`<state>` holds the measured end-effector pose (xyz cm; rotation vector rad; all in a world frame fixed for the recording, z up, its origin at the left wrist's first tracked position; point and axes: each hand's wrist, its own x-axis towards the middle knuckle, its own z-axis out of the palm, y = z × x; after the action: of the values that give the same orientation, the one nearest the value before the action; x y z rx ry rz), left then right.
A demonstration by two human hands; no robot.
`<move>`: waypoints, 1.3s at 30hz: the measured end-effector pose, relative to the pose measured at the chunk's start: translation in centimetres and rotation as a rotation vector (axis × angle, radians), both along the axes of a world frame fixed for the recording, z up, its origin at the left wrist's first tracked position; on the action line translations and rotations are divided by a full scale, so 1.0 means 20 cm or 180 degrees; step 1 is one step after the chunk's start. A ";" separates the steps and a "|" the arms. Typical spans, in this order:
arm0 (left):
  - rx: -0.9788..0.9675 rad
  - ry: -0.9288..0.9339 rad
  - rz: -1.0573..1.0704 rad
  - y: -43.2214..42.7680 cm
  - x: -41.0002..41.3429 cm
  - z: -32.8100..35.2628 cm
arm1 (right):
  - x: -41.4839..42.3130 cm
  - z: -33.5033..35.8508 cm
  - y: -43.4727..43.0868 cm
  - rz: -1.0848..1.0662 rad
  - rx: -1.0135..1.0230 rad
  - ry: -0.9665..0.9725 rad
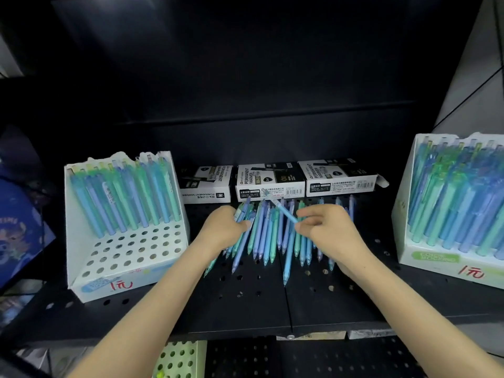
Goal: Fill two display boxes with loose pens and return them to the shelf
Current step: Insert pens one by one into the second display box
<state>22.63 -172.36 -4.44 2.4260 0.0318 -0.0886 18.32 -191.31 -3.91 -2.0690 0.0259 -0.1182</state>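
Several loose blue and green pens (268,236) lie side by side on the black perforated shelf (245,296). My left hand (222,227) grips a small bunch of pens at the pile's left side. My right hand (324,227) pinches one light blue pen (281,208) that points up and to the left above the pile. A white display box (128,274) stands on the left, pens in its back rows and open holes in front. On the right, a second white display box (436,257) looks nearly full of pens.
Three black and white permanent marker cartons (271,181) lie along the shelf's back, just behind the pile. A green holed box (180,358) sits on the lower shelf. Dark blue printed items (19,225) are at the far left.
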 end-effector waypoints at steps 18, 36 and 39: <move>-0.1323 -0.0124 0.0130 0.05 -0.17 0.16 | -0.11 0.12 0.11 0.0766 0.1185 -0.0369; -0.4077 -0.1010 0.0712 0.71 -0.56 0.32 | -0.01 0.24 0.76 0.0385 0.1083 -0.1224; -0.4002 -0.1065 0.0656 0.76 -0.57 0.32 | 0.04 0.19 0.81 0.0115 0.0098 -0.1565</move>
<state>11.18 -157.24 1.96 1.1475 0.0532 0.3073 19.03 -175.08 -0.15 -1.9582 -0.3085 -0.5954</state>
